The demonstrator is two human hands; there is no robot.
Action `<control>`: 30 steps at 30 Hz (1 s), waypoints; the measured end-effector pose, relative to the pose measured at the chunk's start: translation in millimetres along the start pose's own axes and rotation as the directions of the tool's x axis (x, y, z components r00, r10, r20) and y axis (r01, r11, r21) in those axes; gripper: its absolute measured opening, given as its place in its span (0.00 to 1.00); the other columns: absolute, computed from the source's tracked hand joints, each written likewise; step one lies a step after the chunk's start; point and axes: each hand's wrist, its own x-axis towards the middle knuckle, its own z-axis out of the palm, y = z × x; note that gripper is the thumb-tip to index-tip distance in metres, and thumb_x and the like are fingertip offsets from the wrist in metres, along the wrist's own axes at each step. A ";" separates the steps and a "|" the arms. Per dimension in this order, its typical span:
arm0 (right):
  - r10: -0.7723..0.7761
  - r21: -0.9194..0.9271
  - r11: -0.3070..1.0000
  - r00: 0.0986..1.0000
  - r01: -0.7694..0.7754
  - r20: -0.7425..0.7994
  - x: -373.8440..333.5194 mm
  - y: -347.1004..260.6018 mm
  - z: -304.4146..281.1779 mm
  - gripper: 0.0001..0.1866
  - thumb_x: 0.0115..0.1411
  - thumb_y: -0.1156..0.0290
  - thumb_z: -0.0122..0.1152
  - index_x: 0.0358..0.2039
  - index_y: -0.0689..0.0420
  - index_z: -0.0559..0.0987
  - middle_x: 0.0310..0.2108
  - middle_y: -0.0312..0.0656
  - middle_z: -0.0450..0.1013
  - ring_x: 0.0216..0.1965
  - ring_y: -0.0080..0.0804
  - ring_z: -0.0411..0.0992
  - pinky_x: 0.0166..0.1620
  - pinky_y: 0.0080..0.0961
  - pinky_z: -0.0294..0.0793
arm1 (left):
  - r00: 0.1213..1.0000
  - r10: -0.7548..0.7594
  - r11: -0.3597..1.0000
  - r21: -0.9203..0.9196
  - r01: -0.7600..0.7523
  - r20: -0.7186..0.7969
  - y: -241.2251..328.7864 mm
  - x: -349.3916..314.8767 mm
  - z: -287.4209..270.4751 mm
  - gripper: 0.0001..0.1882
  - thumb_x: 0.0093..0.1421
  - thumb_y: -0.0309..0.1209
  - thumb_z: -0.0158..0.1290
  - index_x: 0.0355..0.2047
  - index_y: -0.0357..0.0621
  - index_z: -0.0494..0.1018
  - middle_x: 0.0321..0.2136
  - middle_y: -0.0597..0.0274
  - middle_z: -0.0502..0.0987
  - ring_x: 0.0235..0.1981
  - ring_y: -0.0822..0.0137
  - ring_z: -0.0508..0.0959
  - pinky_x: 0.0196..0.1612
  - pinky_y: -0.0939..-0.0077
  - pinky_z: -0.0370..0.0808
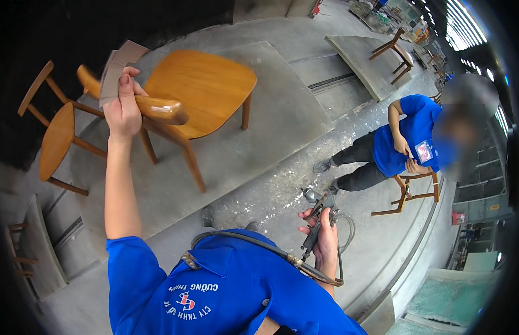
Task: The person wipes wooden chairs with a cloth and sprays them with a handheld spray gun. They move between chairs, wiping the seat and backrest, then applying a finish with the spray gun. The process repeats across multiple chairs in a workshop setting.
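My left hand (pixel 124 109) is raised and closed on several flat, stiff beige-brown pieces (pixel 119 67), like card or sanding sheets, pinched with the thumb. It is right at the glossy curved backrest (pixel 162 110) of an orange-brown wooden chair (pixel 206 84); whether it touches the wood I cannot tell. My right hand (pixel 325 240) is wrapped round a metal spray gun (pixel 321 204) low in front of my body. A dark hose (pixel 270 252) runs from near the gun across my chest.
The chair stands on a grey board (pixel 270 111), with another wooden chair (pixel 61 134) to its left. At right, a person in blue (pixel 407 134) stands by an upturned chair frame (pixel 407 195). A chair (pixel 396 53) sits on a far board (pixel 360 56). Green-tinted panels (pixel 438 298) lie lower right.
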 end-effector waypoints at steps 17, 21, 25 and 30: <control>-0.013 -0.016 1.000 0.982 0.010 -0.190 47.6 -51.6 -23.2 0.27 0.71 0.43 0.44 0.50 0.56 0.71 0.31 0.39 0.74 0.32 0.23 0.73 0.22 0.16 0.65 | 0.982 -0.021 0.982 0.181 0.056 -0.186 -100.1 37.9 70.5 0.28 0.76 0.44 0.30 0.40 0.30 0.72 0.22 0.60 0.79 0.32 0.67 0.78 0.51 0.68 0.71; -0.152 -0.017 0.988 0.982 0.151 -0.109 53.9 -76.5 -21.5 0.35 0.70 0.39 0.41 0.61 0.57 0.65 0.32 0.42 0.73 0.33 0.26 0.74 0.22 0.16 0.67 | 0.992 -0.006 0.958 0.283 0.042 -0.127 -110.3 52.9 76.3 0.27 0.75 0.43 0.31 0.41 0.30 0.72 0.21 0.59 0.79 0.32 0.67 0.78 0.51 0.69 0.71; -0.318 0.042 0.947 0.948 0.317 0.008 59.7 -100.7 -17.0 0.45 0.67 0.34 0.41 0.70 0.57 0.54 0.32 0.42 0.71 0.33 0.33 0.74 0.22 0.18 0.70 | 0.982 -0.114 0.955 0.257 0.150 -0.149 -123.8 76.0 90.9 0.27 0.75 0.42 0.31 0.40 0.30 0.73 0.21 0.59 0.79 0.31 0.66 0.78 0.50 0.70 0.72; -0.077 -0.217 0.975 0.987 0.045 -0.142 79.0 -111.1 -21.0 0.32 0.69 0.39 0.44 0.52 0.59 0.69 0.28 0.39 0.71 0.28 0.28 0.73 0.20 0.17 0.66 | 0.986 -0.119 0.934 0.324 0.150 -0.114 -145.5 106.7 108.8 0.26 0.75 0.42 0.33 0.43 0.29 0.71 0.22 0.58 0.80 0.29 0.69 0.77 0.41 0.76 0.73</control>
